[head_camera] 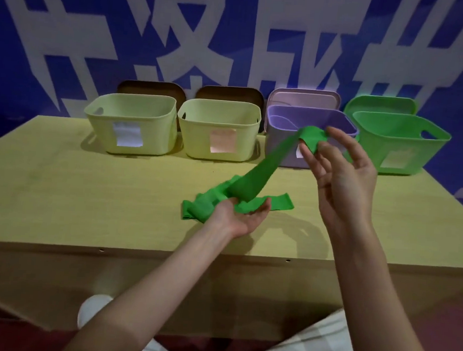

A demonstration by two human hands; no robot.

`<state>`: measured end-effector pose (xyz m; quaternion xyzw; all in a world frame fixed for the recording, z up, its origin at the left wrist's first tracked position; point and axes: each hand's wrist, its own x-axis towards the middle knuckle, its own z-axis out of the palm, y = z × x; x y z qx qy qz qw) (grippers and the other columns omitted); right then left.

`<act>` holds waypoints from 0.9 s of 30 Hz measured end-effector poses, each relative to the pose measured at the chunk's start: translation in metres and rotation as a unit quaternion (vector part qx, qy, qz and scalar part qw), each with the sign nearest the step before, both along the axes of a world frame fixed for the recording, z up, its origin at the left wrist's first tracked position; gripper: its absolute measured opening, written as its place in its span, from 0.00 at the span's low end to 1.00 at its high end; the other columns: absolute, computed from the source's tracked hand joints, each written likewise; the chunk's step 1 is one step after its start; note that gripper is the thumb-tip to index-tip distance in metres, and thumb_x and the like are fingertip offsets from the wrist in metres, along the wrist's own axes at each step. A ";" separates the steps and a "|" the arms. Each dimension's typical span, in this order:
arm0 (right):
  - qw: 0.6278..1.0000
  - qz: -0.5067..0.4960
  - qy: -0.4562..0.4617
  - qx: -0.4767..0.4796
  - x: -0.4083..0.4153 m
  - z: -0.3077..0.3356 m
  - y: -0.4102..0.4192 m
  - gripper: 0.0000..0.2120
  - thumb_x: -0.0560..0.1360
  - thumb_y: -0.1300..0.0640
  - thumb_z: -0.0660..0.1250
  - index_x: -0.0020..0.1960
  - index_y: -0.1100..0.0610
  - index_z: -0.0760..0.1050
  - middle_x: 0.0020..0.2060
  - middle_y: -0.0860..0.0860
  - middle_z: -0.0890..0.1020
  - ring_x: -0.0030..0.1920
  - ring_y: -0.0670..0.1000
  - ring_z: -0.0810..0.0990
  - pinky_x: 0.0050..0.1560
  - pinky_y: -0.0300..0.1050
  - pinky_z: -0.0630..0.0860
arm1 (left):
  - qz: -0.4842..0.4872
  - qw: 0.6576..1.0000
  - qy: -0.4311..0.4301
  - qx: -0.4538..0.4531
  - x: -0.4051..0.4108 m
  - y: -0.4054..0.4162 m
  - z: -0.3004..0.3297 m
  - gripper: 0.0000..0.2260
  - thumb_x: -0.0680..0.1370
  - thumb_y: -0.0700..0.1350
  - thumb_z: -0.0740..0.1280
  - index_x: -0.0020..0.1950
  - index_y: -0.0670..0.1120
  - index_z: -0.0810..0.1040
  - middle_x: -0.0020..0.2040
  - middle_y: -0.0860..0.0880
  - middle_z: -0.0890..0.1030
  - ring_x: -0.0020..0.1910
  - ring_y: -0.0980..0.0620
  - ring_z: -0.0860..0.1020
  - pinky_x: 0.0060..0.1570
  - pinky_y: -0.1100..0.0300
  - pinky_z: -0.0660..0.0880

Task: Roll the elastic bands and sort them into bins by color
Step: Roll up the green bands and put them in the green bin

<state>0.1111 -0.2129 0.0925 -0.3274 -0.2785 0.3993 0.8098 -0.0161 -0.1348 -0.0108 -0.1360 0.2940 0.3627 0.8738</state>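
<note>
Overhead, both hands (right hand [342, 177] pinching, left hand [245, 217] cupped palm-up) hold a thin, stretchy green band [251, 182].

Clearance and obstructions on the table

Four open-topped bins stand in a row along the far edge of the table [59, 190]: two yellow bins [131, 124] [218, 132], a purple bin [284, 151] and a green bin [396, 145], set close together with narrow gaps between them. Lids [304, 98] stand upright behind the bins, closing off the rear. A green band [255, 177] stretches diagonally from the table centre up to the purple bin's rim, held between the left hand [245, 217] and right hand [340, 172], barring passage there. The left half of the tabletop gives free access.
</note>
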 end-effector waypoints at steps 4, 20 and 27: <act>0.997 -0.035 0.062 -0.023 0.022 -0.016 -0.022 0.11 0.76 0.72 0.62 0.58 0.67 0.72 0.44 0.60 0.84 0.48 0.56 0.84 0.46 0.42 0.80 | 0.013 0.999 0.035 0.022 0.016 -0.003 -0.006 0.12 0.82 0.38 0.56 0.62 0.33 0.68 0.58 0.33 0.76 0.55 0.38 0.78 0.52 0.46 0.77; 0.960 -0.134 -0.125 -0.210 0.084 -0.096 -0.027 0.12 0.78 0.70 0.59 0.48 0.63 0.80 0.46 0.57 0.81 0.42 0.52 0.83 0.43 0.35 0.79 | -0.069 0.789 0.445 0.418 0.055 0.058 -0.019 0.11 0.78 0.30 0.59 0.58 0.39 0.74 0.56 0.40 0.81 0.48 0.47 0.82 0.43 0.59 0.81; 0.880 -0.191 -0.331 -0.283 0.112 -0.123 -0.010 0.06 0.74 0.65 0.68 0.42 0.57 0.81 0.29 0.52 0.78 0.30 0.44 0.79 0.39 0.45 0.77 | -0.033 0.783 0.482 0.391 0.069 0.112 -0.024 0.08 0.75 0.29 0.59 0.45 0.39 0.75 0.44 0.41 0.80 0.40 0.47 0.81 0.41 0.56 0.81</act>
